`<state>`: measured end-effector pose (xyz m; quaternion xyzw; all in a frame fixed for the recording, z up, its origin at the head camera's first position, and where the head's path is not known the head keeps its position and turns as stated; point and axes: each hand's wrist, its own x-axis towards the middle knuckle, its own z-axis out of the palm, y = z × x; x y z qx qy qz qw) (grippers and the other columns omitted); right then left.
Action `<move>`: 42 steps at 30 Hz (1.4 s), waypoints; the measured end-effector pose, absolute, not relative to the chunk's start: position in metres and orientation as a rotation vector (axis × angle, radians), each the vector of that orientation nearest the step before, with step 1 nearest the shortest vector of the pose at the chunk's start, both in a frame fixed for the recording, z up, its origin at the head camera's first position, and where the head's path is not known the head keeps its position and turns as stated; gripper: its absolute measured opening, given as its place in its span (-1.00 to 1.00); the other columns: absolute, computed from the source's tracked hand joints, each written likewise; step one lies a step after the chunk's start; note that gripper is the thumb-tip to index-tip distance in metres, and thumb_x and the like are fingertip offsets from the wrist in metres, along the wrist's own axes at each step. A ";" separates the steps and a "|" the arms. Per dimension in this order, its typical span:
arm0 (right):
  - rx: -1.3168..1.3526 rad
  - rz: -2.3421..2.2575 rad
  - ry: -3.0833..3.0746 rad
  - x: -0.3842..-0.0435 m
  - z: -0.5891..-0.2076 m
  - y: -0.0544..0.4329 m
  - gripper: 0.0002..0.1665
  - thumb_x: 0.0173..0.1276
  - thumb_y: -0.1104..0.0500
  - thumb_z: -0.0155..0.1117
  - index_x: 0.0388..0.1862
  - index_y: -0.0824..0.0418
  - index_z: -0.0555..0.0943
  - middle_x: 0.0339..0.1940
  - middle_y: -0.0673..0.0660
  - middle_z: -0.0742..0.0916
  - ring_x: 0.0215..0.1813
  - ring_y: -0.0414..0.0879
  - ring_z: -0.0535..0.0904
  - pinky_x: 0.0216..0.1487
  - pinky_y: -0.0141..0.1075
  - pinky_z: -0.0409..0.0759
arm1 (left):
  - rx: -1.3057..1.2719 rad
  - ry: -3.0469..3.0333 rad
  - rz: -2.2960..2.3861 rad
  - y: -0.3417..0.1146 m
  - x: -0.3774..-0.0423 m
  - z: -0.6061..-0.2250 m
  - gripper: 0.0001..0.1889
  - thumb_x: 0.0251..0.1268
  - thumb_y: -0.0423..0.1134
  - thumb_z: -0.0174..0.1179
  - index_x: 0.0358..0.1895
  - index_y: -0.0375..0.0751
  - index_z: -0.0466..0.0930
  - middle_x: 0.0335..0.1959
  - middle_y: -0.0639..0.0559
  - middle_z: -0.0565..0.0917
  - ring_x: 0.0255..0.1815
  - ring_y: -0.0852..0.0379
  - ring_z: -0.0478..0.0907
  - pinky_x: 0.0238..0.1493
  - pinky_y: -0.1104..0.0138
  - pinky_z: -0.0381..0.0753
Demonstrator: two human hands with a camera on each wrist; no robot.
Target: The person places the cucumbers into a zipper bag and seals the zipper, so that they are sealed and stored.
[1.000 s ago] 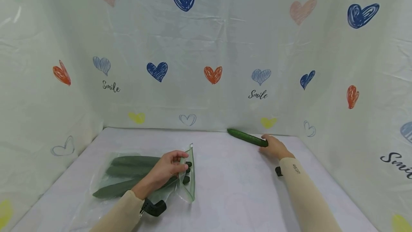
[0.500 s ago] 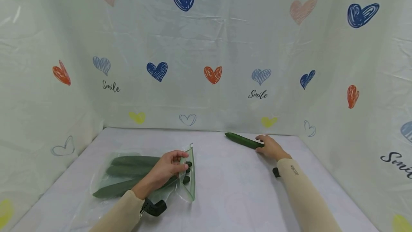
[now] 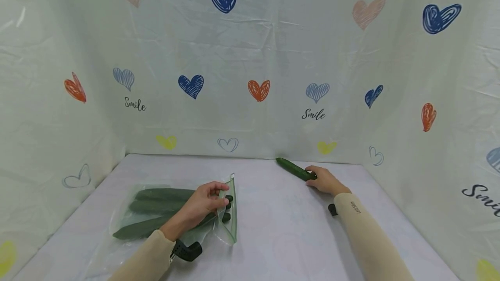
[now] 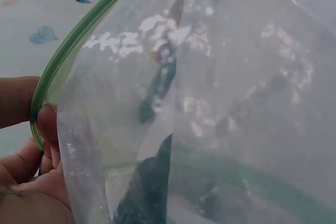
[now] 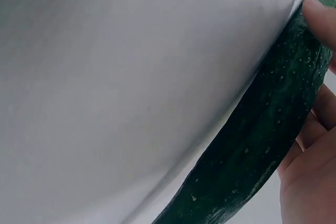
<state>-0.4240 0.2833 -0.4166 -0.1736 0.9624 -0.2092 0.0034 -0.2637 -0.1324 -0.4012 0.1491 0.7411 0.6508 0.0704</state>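
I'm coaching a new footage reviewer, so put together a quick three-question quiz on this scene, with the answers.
1. True or false: the left hand holds a clear bag by its green edge.
2. Multiple choice: where is the cucumber that the right hand grips?
A. Inside the clear bag
B. Outside the clear bag
C. Under the left hand
3. Fill in the blank: the word printed more than once on the backdrop is ____.

Key:
1. True
2. B
3. Smile
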 end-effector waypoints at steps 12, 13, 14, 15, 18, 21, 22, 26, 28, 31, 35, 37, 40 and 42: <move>-0.546 -0.709 3.029 -0.423 -0.418 0.274 -0.47 0.29 0.28 0.28 0.24 0.31 0.45 0.05 0.34 0.59 0.09 0.17 0.50 0.14 0.09 0.40 | 0.453 2.236 1.954 -0.134 -0.264 -0.402 -0.54 0.25 -0.34 0.26 0.16 -0.45 0.39 -0.34 -0.04 0.35 -0.51 0.14 0.29 -0.44 0.30 0.44; -0.550 -0.720 3.030 -0.422 -0.417 0.273 -0.47 0.29 0.28 0.28 0.24 0.30 0.45 0.05 0.33 0.60 0.09 0.15 0.50 0.14 0.08 0.40 | 0.458 2.237 1.950 -0.134 -0.264 -0.402 -0.54 0.26 -0.34 0.26 0.16 -0.45 0.39 -0.34 -0.04 0.35 -0.51 0.14 0.29 -0.44 0.30 0.44; -0.563 -0.732 3.029 -0.421 -0.416 0.272 -0.47 0.29 0.28 0.28 0.24 0.30 0.46 0.05 0.33 0.60 0.07 0.15 0.51 0.13 0.08 0.41 | 0.462 2.236 1.950 -0.134 -0.264 -0.401 -0.55 0.26 -0.34 0.25 0.16 -0.46 0.39 -0.33 -0.04 0.34 -0.51 0.14 0.29 -0.45 0.30 0.44; -0.578 -0.752 3.029 -0.420 -0.415 0.270 -0.47 0.28 0.28 0.29 0.24 0.29 0.46 0.04 0.32 0.61 0.06 0.13 0.51 0.12 0.06 0.41 | 0.468 2.233 1.950 -0.134 -0.264 -0.401 -0.55 0.27 -0.34 0.25 0.16 -0.46 0.38 -0.33 -0.04 0.34 -0.50 0.14 0.29 -0.45 0.30 0.44; -0.667 -0.792 3.021 -0.415 -0.409 0.262 -0.49 0.27 0.28 0.29 0.22 0.28 0.49 0.02 0.28 0.63 0.01 0.09 0.52 0.08 0.04 0.43 | 0.485 2.223 1.955 -0.135 -0.263 -0.400 -0.56 0.28 -0.35 0.23 0.16 -0.47 0.38 -0.32 -0.04 0.35 -0.50 0.14 0.28 -0.45 0.30 0.43; -0.809 -0.807 3.009 -0.409 -0.403 0.253 -0.51 0.25 0.30 0.31 0.18 0.29 0.51 0.02 0.24 0.64 0.00 0.06 0.53 0.07 0.01 0.44 | 0.487 2.211 1.968 -0.135 -0.262 -0.399 -0.59 0.29 -0.37 0.21 0.15 -0.45 0.39 -0.30 -0.05 0.35 -0.50 0.14 0.28 -0.45 0.30 0.42; -0.855 -0.798 3.003 -0.406 -0.402 0.250 -0.51 0.26 0.30 0.31 0.18 0.28 0.51 0.03 0.23 0.64 0.01 0.06 0.53 0.08 0.02 0.44 | 0.486 2.211 1.970 -0.135 -0.262 -0.399 -0.59 0.29 -0.37 0.21 0.15 -0.44 0.39 -0.30 -0.05 0.34 -0.51 0.15 0.28 -0.45 0.30 0.42; -0.953 -0.791 2.975 -0.389 -0.400 0.237 -0.51 0.27 0.27 0.33 0.20 0.21 0.52 0.13 0.14 0.61 0.11 0.03 0.51 0.14 0.00 0.42 | 0.470 2.211 1.967 -0.134 -0.263 -0.399 -0.58 0.28 -0.36 0.22 0.16 -0.45 0.39 -0.32 -0.04 0.33 -0.51 0.16 0.27 -0.44 0.30 0.43; -0.992 -0.785 2.958 -0.378 -0.400 0.232 -0.50 0.28 0.25 0.33 0.21 0.16 0.52 0.14 0.10 0.61 0.13 0.01 0.50 0.14 -0.02 0.43 | 0.459 2.215 1.964 -0.133 -0.263 -0.399 -0.58 0.28 -0.37 0.22 0.16 -0.44 0.40 -0.34 -0.03 0.33 -0.51 0.16 0.28 -0.44 0.30 0.44; -1.078 -0.780 2.921 -0.361 -0.401 0.225 -0.51 0.28 0.24 0.33 0.20 0.13 0.52 0.11 0.05 0.62 0.08 -0.05 0.52 0.11 -0.05 0.46 | 0.457 2.212 1.966 -0.132 -0.264 -0.401 -0.60 0.28 -0.40 0.20 0.15 -0.45 0.40 -0.34 -0.03 0.34 -0.51 0.16 0.28 -0.44 0.30 0.44; -1.192 -0.763 2.860 -0.338 -0.401 0.218 -0.52 0.29 0.23 0.33 0.20 0.11 0.52 0.05 -0.01 0.62 0.02 -0.14 0.52 0.07 -0.12 0.48 | 0.457 2.202 1.984 -0.133 -0.264 -0.402 -0.61 0.28 -0.43 0.19 0.14 -0.47 0.39 -0.33 -0.06 0.35 -0.51 0.16 0.30 -0.45 0.30 0.45; -1.227 -0.753 2.842 -0.327 -0.401 0.217 -0.52 0.29 0.22 0.33 0.20 0.09 0.51 0.04 -0.05 0.62 0.03 -0.18 0.51 0.07 -0.16 0.49 | 0.447 2.199 1.990 -0.132 -0.264 -0.402 -0.61 0.27 -0.44 0.19 0.14 -0.47 0.40 -0.32 -0.07 0.35 -0.51 0.16 0.31 -0.45 0.30 0.46; -1.270 -0.778 2.801 -0.312 -0.401 0.215 -0.51 0.30 0.21 0.32 0.21 0.08 0.50 0.06 -0.07 0.61 0.05 -0.19 0.51 0.08 -0.19 0.49 | 0.427 2.200 1.989 -0.132 -0.265 -0.401 -0.59 0.26 -0.44 0.20 0.15 -0.46 0.39 -0.30 -0.08 0.36 -0.51 0.17 0.31 -0.44 0.31 0.47; -1.293 -0.797 2.766 -0.303 -0.401 0.214 -0.51 0.31 0.20 0.31 0.22 0.07 0.49 0.07 -0.08 0.60 0.07 -0.20 0.50 0.09 -0.21 0.49 | 0.420 2.210 1.983 -0.131 -0.265 -0.400 -0.58 0.26 -0.43 0.21 0.17 -0.47 0.38 -0.30 -0.08 0.37 -0.52 0.16 0.31 -0.45 0.30 0.47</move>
